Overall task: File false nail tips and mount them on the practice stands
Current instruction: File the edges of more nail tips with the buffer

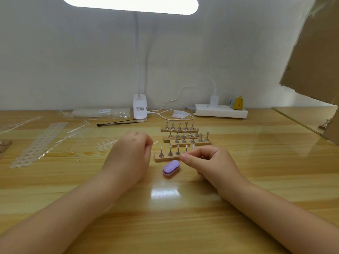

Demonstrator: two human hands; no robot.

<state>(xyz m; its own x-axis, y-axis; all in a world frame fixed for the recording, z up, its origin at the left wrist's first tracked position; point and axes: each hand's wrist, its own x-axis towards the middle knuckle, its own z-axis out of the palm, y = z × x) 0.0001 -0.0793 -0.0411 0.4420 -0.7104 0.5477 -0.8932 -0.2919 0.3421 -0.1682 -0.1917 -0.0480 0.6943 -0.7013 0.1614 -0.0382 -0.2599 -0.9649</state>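
- far left on the table (183,208): emptied nail tip strips (39,143), a few loose tips (106,144)
- left hand (131,154) curled up, can't tell if it's got anything
- purple buffer block (171,167) lying between the hands
- right hand (203,162) pinching at the nearest stand (166,155); what it pinches is too small to see
- three more stands (185,134) behind
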